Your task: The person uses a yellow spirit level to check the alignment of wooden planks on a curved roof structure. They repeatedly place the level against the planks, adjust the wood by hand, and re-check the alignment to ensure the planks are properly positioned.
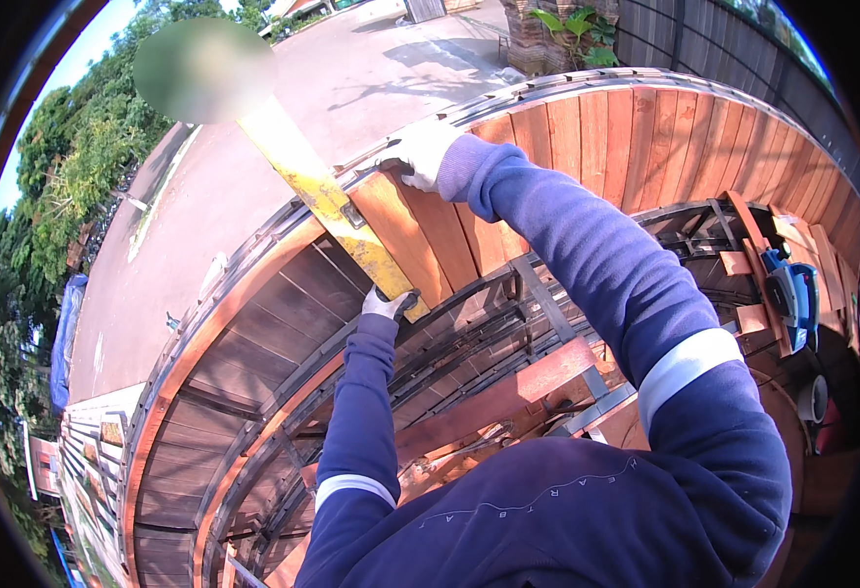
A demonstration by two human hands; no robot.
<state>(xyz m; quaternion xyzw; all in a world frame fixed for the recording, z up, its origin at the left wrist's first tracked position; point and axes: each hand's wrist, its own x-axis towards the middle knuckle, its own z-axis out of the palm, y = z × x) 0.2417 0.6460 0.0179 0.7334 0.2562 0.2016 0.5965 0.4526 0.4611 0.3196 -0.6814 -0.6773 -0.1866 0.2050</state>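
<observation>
A long yellow bar (312, 186), worn and flat, lies across the upper curved frame beside the reddish boards (430, 245). My left hand (384, 302), in a white and dark glove, is closed on the bar's lower end, near the inner rim. My right hand (420, 157), in a similar glove, is curled over the top end of a board just right of the bar, at the outer metal rim (577, 86). Left of the bar, the curved frame shows darker boards underneath.
A blue power tool (787, 299) sits among loose planks at right, near a white roll (811, 402). A lower metal framework (538, 289) with a long board (493, 397) lies below me. Beyond the rim are a driveway (391, 59), trees, a palm trunk and a dark fence.
</observation>
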